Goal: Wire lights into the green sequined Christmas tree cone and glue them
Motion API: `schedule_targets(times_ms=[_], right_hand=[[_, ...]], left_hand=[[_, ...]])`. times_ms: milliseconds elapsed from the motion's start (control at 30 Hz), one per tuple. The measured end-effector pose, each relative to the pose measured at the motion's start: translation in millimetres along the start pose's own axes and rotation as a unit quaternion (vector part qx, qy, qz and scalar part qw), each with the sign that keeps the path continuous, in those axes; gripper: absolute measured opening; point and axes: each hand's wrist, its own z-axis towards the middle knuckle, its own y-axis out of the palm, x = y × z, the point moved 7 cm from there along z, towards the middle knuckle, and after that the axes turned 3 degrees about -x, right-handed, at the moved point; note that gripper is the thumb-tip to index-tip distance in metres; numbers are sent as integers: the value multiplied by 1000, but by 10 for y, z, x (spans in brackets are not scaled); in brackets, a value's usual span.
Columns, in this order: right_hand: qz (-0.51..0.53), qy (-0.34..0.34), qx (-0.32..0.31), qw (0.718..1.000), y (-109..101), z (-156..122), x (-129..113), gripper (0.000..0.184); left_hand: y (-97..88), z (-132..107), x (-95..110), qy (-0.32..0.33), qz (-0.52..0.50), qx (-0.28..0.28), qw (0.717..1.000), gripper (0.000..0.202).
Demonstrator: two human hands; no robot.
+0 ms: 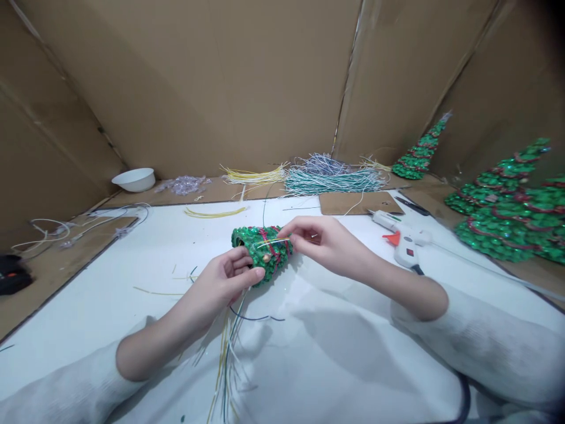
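A small green Christmas tree (274,266) lies on its side mid-table, its open base to the left. It carries red trim and a gold bead. My left hand (223,277) is closed around the base end, some fingertips hidden at the opening. Thin yellow and white wires (272,241) lie across the tree's upper side. My right hand (322,244) pinches their right ends between thumb and fingers near the tree's narrower end. Below my left hand, a loose spray of yellow, white and dark wires (226,353) spreads toward the table's front edge.
A glue gun (404,250) lies at right, with finished trees (494,232) beyond it. Along the back are a white bowl (136,180), clear plastic pieces (185,185), yellow wires (256,175) and green-and-white wires (333,182). A cardboard piece (357,204) lies before them.
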Motion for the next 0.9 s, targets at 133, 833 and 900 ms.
schedule_targets(times_ms=[133,833,900], right_hand=[[-72,-26,18,997,0,-22,-17,21],[-172,-42,21,984,107,-71,-105,9],[-178,-41,22,983,129,-79,-111,9]], left_hand=[[8,-9,-12,1,-2,-14,1000,43],[94,-67,24,47,35,-12,998,40],[103,-67,22,48,28,-17,998,43]])
